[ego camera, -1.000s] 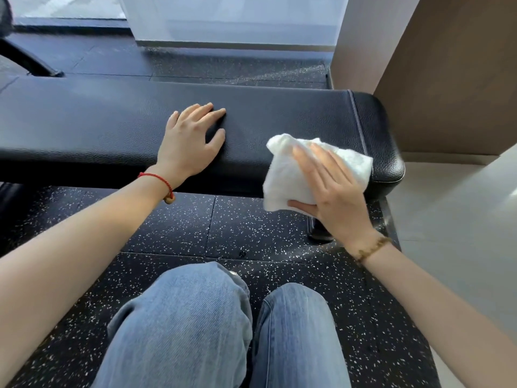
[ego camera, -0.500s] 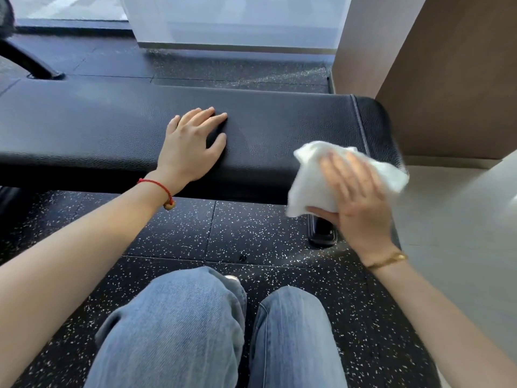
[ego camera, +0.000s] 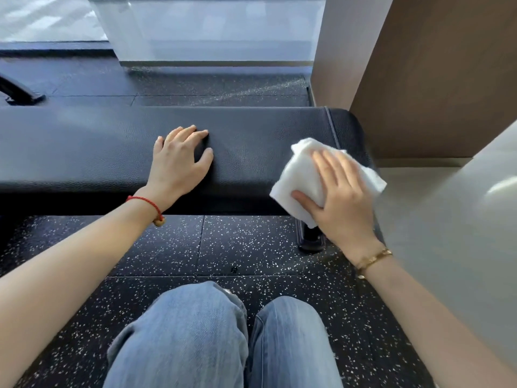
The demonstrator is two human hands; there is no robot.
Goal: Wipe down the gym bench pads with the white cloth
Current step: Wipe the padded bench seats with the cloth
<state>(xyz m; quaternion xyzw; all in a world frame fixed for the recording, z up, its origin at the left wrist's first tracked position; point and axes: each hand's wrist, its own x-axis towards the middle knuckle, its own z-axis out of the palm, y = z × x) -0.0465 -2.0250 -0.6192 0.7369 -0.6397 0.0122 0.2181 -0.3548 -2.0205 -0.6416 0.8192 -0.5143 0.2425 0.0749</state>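
Note:
A long black padded gym bench point(ego camera: 84, 152) runs across the view from the left edge to a rounded right end. My left hand point(ego camera: 179, 161) lies flat on the pad's near edge with the fingers spread, holding nothing. My right hand point(ego camera: 338, 200) presses a folded white cloth point(ego camera: 302, 169) against the bench's right end and front side; its fingers lie straight over the cloth and the thumb tucks under the lower edge. The hand hides much of the cloth.
Black speckled rubber floor point(ego camera: 167, 247) lies under the bench. A black bench foot point(ego camera: 310, 242) stands below my right hand. My knees in blue jeans point(ego camera: 195, 337) are at the bottom. A brown wall panel point(ego camera: 433, 79) and pale floor point(ego camera: 461, 233) close the right side.
My right hand with the cloth swept right along the bench's end, then came back slightly left and up onto the pad's corner. My left hand stayed in place.

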